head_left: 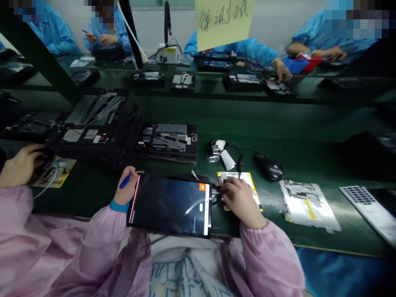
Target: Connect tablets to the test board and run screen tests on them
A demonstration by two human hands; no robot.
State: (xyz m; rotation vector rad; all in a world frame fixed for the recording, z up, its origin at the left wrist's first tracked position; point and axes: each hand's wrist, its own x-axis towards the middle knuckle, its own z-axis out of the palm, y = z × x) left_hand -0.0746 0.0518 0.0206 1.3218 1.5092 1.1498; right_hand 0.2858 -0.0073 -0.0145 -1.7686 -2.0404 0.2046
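Green workbench [295, 165], with the tablet [170, 204] at its front edge: screen lit, power-up apparently done; left hand [123, 194] clamped tablet and blue pen [125, 180], right hand [243, 200] pinched cables [215, 197], cable handling apparently unfinished.

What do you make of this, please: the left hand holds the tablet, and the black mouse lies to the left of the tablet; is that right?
Not quite: the head view shows the black mouse to the right of the tablet. The left hand does hold the tablet.
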